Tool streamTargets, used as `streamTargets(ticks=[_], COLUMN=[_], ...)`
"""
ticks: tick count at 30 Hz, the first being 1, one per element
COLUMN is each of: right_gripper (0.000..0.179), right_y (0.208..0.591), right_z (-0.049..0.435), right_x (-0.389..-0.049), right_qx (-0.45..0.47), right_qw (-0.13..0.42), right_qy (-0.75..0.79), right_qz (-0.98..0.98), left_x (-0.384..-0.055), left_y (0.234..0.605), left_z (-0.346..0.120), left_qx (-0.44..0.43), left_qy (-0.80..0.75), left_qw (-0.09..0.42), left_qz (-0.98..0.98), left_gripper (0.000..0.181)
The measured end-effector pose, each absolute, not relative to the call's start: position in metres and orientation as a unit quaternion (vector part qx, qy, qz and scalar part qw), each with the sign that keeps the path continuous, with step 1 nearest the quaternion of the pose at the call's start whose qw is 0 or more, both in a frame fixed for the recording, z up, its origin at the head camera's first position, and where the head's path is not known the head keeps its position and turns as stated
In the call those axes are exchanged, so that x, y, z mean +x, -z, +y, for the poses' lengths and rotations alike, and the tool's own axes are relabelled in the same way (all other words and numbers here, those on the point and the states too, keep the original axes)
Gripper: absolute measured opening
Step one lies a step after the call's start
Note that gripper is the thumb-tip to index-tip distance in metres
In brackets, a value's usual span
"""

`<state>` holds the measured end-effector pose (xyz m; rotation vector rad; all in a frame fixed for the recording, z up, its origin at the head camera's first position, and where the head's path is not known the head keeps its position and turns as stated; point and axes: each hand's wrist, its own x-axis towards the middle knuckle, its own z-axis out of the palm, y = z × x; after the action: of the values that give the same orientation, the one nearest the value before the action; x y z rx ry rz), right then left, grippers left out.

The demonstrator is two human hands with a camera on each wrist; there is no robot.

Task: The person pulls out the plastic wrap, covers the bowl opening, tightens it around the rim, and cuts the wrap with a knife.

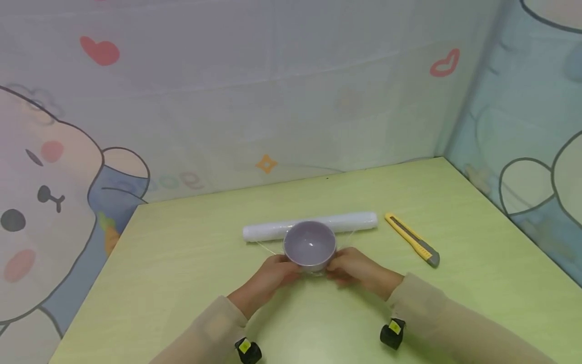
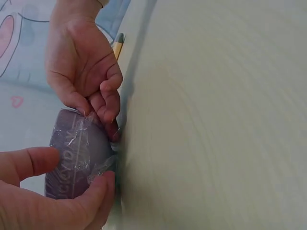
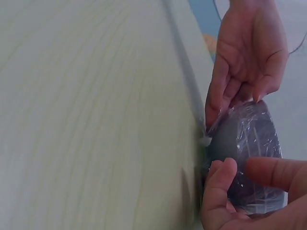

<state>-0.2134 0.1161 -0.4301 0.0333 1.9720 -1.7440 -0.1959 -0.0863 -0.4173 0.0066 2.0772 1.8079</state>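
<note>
A small purple-grey bowl (image 1: 310,243) sits upright on the table, with clear cling film (image 3: 252,127) wrinkled over its outer side. My left hand (image 1: 272,275) grips the wrapped bowl from the left, thumb against the wall and fingertips by the gathered film near the base. On the opposite side, my right hand (image 1: 359,270) holds it likewise, thumb on the side and fingers curled toward the foot. Raised lettering shows through the film in the left wrist view. A white roll of cling film (image 1: 350,221) lies right behind the bowl, partly hidden by it.
A yellow and grey utility knife (image 1: 411,238) lies on the pale green-yellow table (image 1: 191,242), to the right of the roll. Cloth printed with cartoon figures (image 1: 282,91) hangs behind the table and along its sides.
</note>
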Motion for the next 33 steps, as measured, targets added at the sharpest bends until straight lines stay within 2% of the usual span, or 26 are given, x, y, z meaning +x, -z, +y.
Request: streamTargets(ticks=[3, 8, 14, 17, 19, 21, 23, 27, 29, 33], right_gripper=[0.019, 0.030, 0.038, 0.041, 0.037, 0.029, 0.022, 0.029, 0.039, 0.047], right_y=[0.430, 0.430, 0.432, 0.430, 0.425, 0.417, 0.406, 0.388, 0.385, 0.391], right_z=[0.115, 0.113, 0.119, 0.128, 0.137, 0.149, 0.163, 0.187, 0.194, 0.202], right_x=[-0.211, -0.209, -0.214, -0.220, -0.225, -0.233, -0.243, -0.269, -0.280, -0.293], right_qx=[0.030, 0.037, 0.006, 0.005, 0.002, -0.008, -0.057, -0.164, -0.194, -0.209], right_qw=[0.246, 0.247, 0.275, 0.271, 0.255, 0.215, 0.149, 0.017, 0.014, 0.085], right_qy=[0.656, 0.669, 0.649, 0.620, 0.592, 0.558, 0.489, 0.269, 0.197, 0.159], right_qz=[0.713, 0.700, 0.709, 0.737, 0.764, 0.802, 0.857, 0.949, 0.961, 0.961], left_x=[-0.194, -0.190, -0.188, -0.188, -0.188, -0.188, -0.189, -0.189, -0.189, -0.189], left_y=[0.417, 0.412, 0.412, 0.413, 0.414, 0.415, 0.416, 0.417, 0.417, 0.419], left_z=[-0.084, -0.082, -0.081, -0.080, -0.080, -0.079, -0.079, -0.079, -0.079, -0.077], left_qx=[-0.001, -0.028, -0.012, -0.002, 0.001, 0.001, -0.002, -0.003, -0.004, 0.003], left_qy=[-0.665, -0.690, -0.692, -0.695, -0.698, -0.697, -0.695, -0.692, -0.693, -0.709], left_qw=[0.185, 0.176, 0.186, 0.188, 0.188, 0.187, 0.187, 0.190, 0.191, 0.196], left_qz=[0.723, 0.702, 0.697, 0.694, 0.691, 0.692, 0.694, 0.696, 0.695, 0.677], left_gripper=[0.040, 0.034, 0.042, 0.046, 0.046, 0.044, 0.041, 0.038, 0.038, 0.037])
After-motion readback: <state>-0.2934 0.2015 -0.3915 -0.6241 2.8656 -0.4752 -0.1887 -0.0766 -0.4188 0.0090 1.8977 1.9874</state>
